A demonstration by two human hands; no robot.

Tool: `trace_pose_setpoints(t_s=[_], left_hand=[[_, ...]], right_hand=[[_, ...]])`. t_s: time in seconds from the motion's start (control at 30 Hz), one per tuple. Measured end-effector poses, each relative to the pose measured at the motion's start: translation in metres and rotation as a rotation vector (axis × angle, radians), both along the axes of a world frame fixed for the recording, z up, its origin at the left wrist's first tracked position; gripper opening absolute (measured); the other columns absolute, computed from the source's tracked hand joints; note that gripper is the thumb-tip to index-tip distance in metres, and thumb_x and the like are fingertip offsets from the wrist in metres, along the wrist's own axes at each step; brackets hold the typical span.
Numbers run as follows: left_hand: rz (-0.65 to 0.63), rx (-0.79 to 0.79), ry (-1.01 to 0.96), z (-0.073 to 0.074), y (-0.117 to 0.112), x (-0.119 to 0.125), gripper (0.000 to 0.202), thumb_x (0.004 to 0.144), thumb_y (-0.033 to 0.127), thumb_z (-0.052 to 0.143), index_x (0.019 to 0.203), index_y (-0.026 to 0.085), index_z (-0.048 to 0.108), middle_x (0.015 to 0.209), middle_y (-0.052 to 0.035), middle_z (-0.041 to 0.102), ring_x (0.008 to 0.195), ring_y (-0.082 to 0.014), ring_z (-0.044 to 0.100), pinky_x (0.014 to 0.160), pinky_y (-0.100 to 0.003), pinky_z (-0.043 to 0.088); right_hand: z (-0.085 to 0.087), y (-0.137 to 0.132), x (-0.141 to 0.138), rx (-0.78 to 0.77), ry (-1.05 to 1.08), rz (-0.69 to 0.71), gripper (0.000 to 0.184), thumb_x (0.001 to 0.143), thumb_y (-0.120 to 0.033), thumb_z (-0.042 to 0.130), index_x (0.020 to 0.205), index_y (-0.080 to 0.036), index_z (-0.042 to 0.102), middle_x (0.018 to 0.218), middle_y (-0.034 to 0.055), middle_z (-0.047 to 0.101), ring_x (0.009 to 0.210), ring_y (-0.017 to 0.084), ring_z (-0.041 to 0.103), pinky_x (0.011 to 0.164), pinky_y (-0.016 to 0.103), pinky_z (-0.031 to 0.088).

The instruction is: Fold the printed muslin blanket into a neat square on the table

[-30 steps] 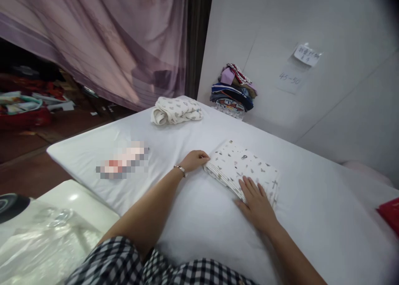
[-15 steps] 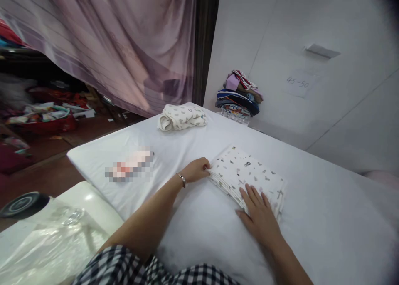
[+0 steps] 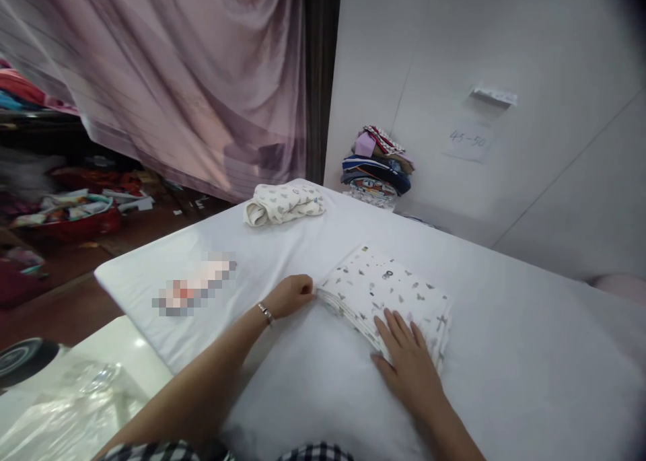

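Observation:
A folded white cloth [image 3: 363, 282] printed with small grey-green motifs lies on the white-covered table, its stacked layers showing along the near edge. My left hand [image 3: 293, 295], with a bracelet on the wrist, has its fingers closed in a pinch at the cloth's left corner. On the cloth's near right part, my right hand [image 3: 406, 353] lies flat with fingers spread. Farther back on the table rests a loosely rolled cloth [image 3: 287, 204] with a similar print.
A blurred-out item [image 3: 194, 286] lies on the table's left. Clear plastic [image 3: 75, 407] covers a white surface at lower left. Stacked folded clothes [image 3: 376, 168] stand by the white wall. A pink curtain [image 3: 212, 77] hangs behind, and a red basin [image 3: 81, 225] sits on the floor.
The camera view has shifted slightly. My left hand has drawn the cloth's corner a little to the left. My right hand stays flat on the cloth.

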State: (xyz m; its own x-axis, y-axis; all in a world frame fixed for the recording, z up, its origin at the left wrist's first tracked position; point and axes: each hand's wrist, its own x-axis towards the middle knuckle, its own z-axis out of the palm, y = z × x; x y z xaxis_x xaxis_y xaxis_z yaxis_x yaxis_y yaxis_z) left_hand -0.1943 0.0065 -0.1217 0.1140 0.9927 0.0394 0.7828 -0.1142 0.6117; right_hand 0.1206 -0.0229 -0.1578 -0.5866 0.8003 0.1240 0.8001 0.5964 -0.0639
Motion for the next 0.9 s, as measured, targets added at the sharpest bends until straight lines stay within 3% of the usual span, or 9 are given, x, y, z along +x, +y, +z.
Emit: trace_pose_setpoints(t_s=[0.17,0.23,0.3,0.37,0.43,0.53,0.6,0.77,0.9], left_hand=[[0.153,0.112,0.004,0.02,0.01,0.008,0.025,0.079,0.042,0.047,0.077,0.02,0.058,0.079,-0.0008,0.062,0.07,-0.0143,0.055,0.065,-0.026,0.042],[0.122,0.207,0.007,0.029,0.023,0.03,0.031,0.082,0.046,0.043,0.09,0.021,0.059,0.096,-0.003,0.063,0.081,-0.0161,0.057,0.074,-0.029,0.043],[0.011,0.29,0.036,0.032,0.038,0.058,0.038,0.083,0.048,0.042,0.106,0.021,0.056,0.117,-0.0054,0.057,0.101,-0.0187,0.053,0.089,-0.032,0.04],[-0.096,0.316,0.131,0.027,0.05,0.084,0.047,0.082,0.05,0.044,0.118,0.022,0.049,0.134,-0.0065,0.043,0.123,-0.0222,0.037,0.103,-0.038,0.027],[-0.123,0.227,0.252,0.015,0.059,0.1,0.056,0.08,0.055,0.043,0.126,0.023,0.043,0.142,-0.0063,0.031,0.132,-0.026,0.022,0.106,-0.047,0.016],[-0.094,0.049,0.353,-0.008,0.065,0.106,0.063,0.081,0.061,0.033,0.134,0.027,0.034,0.147,-0.0046,0.018,0.134,-0.0289,0.013,0.104,-0.053,0.015],[-0.092,0.029,0.377,-0.018,0.067,0.102,0.065,0.081,0.063,0.027,0.136,0.028,0.029,0.148,-0.0027,0.013,0.135,-0.0284,0.009,0.104,-0.053,0.016],[-0.092,0.051,0.435,-0.019,0.067,0.101,0.067,0.082,0.063,0.024,0.138,0.027,0.026,0.148,-0.0025,0.013,0.135,-0.027,0.008,0.104,-0.051,0.017],[-0.09,0.016,0.454,-0.015,0.067,0.104,0.068,0.082,0.063,0.023,0.139,0.026,0.024,0.149,-0.0018,0.01,0.135,-0.0265,0.008,0.103,-0.051,0.019]], right_hand=[[0.004,0.001,-0.002,-0.047,-0.007,0.003,0.057,0.087,-0.043,0.035,0.14,-0.032,0.018,0.148,-0.0001,0.012,0.135,0.022,0.01,0.107,0.046,0.012],[0.007,0.001,-0.002,-0.059,-0.008,0.0,0.057,0.087,-0.042,0.037,0.14,-0.032,0.019,0.148,0.0003,0.012,0.135,0.023,0.01,0.107,0.047,0.012],[0.01,0.0,-0.003,-0.062,-0.006,-0.003,0.058,0.086,-0.04,0.039,0.14,-0.031,0.02,0.148,0.001,0.013,0.135,0.024,0.011,0.107,0.047,0.013],[0.013,-0.001,-0.004,-0.063,0.0,-0.007,0.059,0.085,-0.038,0.041,0.14,-0.029,0.021,0.148,0.0021,0.014,0.135,0.024,0.011,0.107,0.048,0.013],[0.015,-0.002,-0.005,-0.072,0.01,-0.008,0.06,0.085,-0.039,0.042,0.14,-0.028,0.022,0.147,0.0035,0.015,0.135,0.025,0.011,0.107,0.048,0.013],[0.02,-0.003,-0.006,-0.11,0.04,-0.013,0.059,0.085,-0.044,0.04,0.139,-0.026,0.025,0.147,0.0051,0.017,0.135,0.025,0.011,0.107,0.049,0.011],[0.025,-0.004,-0.006,-0.161,0.074,-0.025,0.059,0.086,-0.05,0.037,0.138,-0.026,0.027,0.146,0.0049,0.019,0.135,0.024,0.011,0.107,0.048,0.009],[0.055,0.0,-0.011,-0.304,0.196,-0.069,0.065,0.086,-0.06,0.021,0.138,-0.022,0.028,0.147,0.0059,0.018,0.135,0.02,0.009,0.108,0.044,0.006],[0.073,0.026,-0.015,-0.167,0.224,-0.113,0.067,0.087,-0.06,0.017,0.139,-0.019,0.025,0.148,0.0059,0.011,0.136,0.02,0.001,0.108,0.043,0.0]])
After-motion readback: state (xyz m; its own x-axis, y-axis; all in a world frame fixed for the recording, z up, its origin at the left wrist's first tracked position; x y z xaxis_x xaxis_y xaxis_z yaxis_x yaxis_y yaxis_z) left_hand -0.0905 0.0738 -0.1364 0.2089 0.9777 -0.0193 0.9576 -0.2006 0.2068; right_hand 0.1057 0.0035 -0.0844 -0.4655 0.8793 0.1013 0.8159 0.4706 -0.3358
